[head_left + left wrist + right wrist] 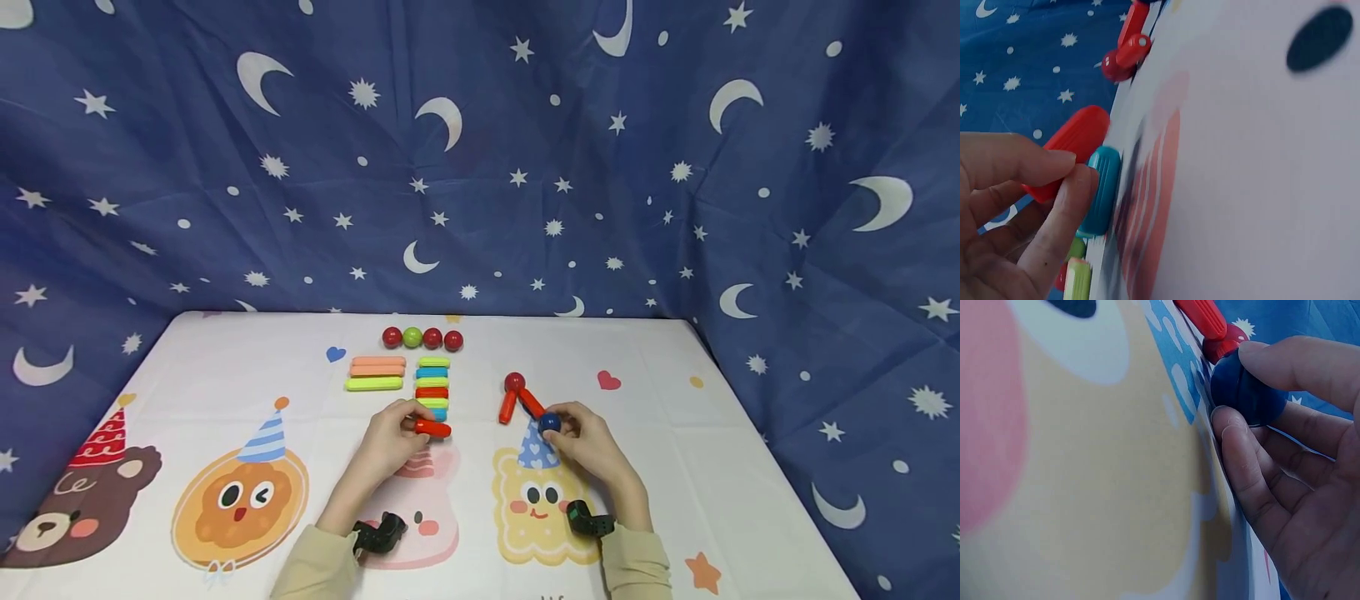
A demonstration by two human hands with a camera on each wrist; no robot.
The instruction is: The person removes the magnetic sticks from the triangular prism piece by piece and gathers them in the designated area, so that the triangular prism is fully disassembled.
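Note:
My left hand [395, 439] pinches a red rod [432, 428] between thumb and fingers, just in front of a short column of coloured rods. In the left wrist view this red rod [1088, 134] is ribbed and held near a blue rod [1105, 187]. My right hand [588, 442] grips a dark blue ball [550, 422] with thumb and fingers. The ball meets the near end of a red rod [532, 403]. That rod and a second red rod [507, 407] spread from a red ball [514, 382] in a V. The right wrist view shows the blue ball [1244, 390] close up.
Three red balls and a green ball [412, 337] line up at the back. Below them lie two orange rods [378, 367] and a yellow-green rod [374, 383], beside the column of rods [432, 382]. A printed white cloth [637, 358] covers the table; a blue starry curtain [480, 167] hangs behind.

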